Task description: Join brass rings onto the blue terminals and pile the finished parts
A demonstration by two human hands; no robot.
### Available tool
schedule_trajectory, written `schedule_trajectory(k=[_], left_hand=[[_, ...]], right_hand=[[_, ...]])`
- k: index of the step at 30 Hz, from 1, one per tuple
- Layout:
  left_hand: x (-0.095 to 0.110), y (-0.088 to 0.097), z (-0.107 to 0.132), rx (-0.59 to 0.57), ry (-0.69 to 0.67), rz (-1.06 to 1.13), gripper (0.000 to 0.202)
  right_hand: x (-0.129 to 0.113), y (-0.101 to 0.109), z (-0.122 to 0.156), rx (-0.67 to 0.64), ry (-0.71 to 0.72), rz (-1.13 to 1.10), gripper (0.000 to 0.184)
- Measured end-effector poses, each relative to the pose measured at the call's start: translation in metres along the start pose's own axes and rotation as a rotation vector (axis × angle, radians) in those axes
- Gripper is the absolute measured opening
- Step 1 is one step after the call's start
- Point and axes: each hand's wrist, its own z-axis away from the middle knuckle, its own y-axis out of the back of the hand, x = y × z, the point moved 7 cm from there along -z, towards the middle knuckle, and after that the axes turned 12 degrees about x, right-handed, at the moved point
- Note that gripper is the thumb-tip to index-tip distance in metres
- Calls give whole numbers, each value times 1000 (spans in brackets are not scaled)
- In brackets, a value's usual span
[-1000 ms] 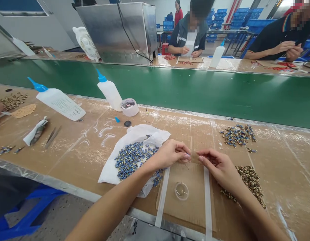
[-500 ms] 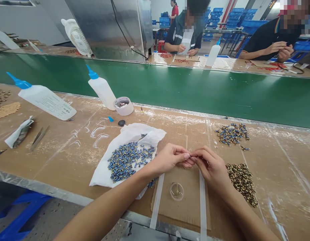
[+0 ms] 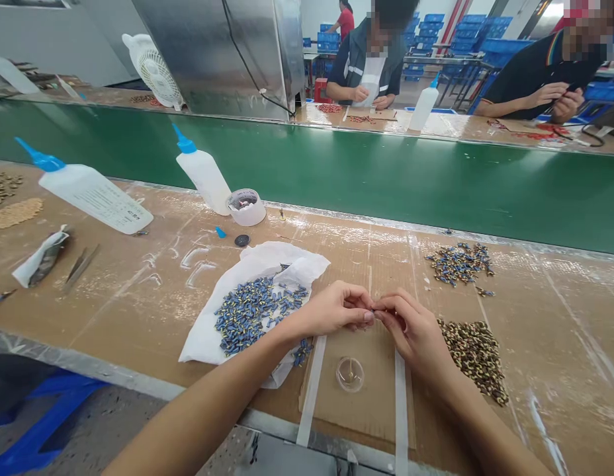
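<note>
My left hand (image 3: 343, 308) and my right hand (image 3: 405, 321) meet fingertip to fingertip above a taped cardboard piece (image 3: 359, 420). Both are closed in a pinch around something tiny, mostly hidden by the fingers. Under the left forearm lies a white sheet bearing a heap of small blue-and-yellow parts (image 3: 247, 314). Beside my right hand is a pile of small dark-and-gold parts (image 3: 473, 360). Farther back on that side sits a looser pile of blue, dark and gold pieces (image 3: 460, 263). A small clear round dish (image 3: 350, 374) with a thin stick in it stands just below my hands.
Two white bottles with blue nozzles, one upright-leaning (image 3: 204, 178) and one lying tilted (image 3: 96, 197), stand left. A tape roll (image 3: 246, 207), a black disc (image 3: 242, 240) and tweezers (image 3: 81, 269) lie nearby. Beyond the green belt (image 3: 337, 172), two people work at the opposite bench.
My joined hands have shifted very slightly left, and the fingertips have changed their pinch a little. The view has moved slightly; the piles and bottles look unchanged.
</note>
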Motion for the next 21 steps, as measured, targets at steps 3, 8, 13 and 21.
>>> schedule_trajectory(k=[3,8,13,21], left_hand=[[0,4,-1,22,-16,-55,21],[0,14,-6,127,-76,-69,19],[-2,16,-9,156,-91,-63,16],[-6,13,-10,163,-91,-10,12]], right_hand=[[2,4,0,0,-110,-75,10],[-5,-9,11,-296,-263,-187,19],[-12,-28,30,-562,-340,-200,21],[-13,-37,31,-559,-329,-198,17]])
